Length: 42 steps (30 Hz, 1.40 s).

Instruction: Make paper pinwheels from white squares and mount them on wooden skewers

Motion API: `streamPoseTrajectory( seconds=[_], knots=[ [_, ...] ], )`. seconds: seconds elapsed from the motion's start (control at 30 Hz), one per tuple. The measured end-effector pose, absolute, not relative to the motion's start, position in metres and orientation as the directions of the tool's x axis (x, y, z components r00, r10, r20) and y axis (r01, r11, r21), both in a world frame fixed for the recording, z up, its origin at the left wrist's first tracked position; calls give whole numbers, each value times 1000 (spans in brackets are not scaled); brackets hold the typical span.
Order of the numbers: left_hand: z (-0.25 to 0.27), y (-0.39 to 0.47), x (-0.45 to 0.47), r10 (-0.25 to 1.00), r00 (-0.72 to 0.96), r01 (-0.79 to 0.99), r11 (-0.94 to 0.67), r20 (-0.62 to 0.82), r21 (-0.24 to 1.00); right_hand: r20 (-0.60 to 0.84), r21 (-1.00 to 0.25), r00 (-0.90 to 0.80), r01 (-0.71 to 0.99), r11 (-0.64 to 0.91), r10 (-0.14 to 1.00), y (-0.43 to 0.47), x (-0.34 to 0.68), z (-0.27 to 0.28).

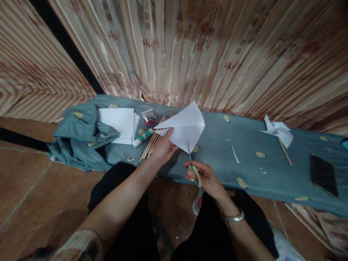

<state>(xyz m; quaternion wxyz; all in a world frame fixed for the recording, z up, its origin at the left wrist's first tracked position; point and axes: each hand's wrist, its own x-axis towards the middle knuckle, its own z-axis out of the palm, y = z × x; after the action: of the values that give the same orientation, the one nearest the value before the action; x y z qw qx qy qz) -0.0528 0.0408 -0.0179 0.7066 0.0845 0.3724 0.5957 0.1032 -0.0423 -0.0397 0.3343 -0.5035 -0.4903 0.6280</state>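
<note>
My left hand (164,148) grips a white sheet of paper (187,125) and holds it above the cloth-covered bench. A slit runs into the sheet from its left corner, and a crease crosses its middle. In my right hand (202,175) is a pair of scissors (196,174) with pale green handles. Their blades meet the lower corner of the paper, pointing in towards its centre. Below my left hand lie several thin wooden sticks (150,146), partly covered by the hand and the paper.
Left on the bench (217,174) are a paper stack (119,125), a glue stick (143,137) and a small open box of pins (149,117). To the right lie a paper strip (235,153), a paper pinwheel (278,130) on a stick and a dark phone (323,175). A curtain (190,54) hangs behind.
</note>
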Motion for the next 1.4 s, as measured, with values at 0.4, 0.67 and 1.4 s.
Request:
streamPoseTrajectory(
  seconds=[0.4,0.67,1.4],
  knots=[
    [-17,42,-53,901,12,-786,276,-433,553,-362,-929,-239,6,-371,901,-40,100,-35],
    [-17,42,-52,906,7,-789,265,-424,554,-392,-916,-200,-5,-401,898,-40,98,-40],
    [-18,36,-46,884,68,-774,340,-463,535,-370,-927,-178,-3,-376,912,-39,99,-42]
  ],
)
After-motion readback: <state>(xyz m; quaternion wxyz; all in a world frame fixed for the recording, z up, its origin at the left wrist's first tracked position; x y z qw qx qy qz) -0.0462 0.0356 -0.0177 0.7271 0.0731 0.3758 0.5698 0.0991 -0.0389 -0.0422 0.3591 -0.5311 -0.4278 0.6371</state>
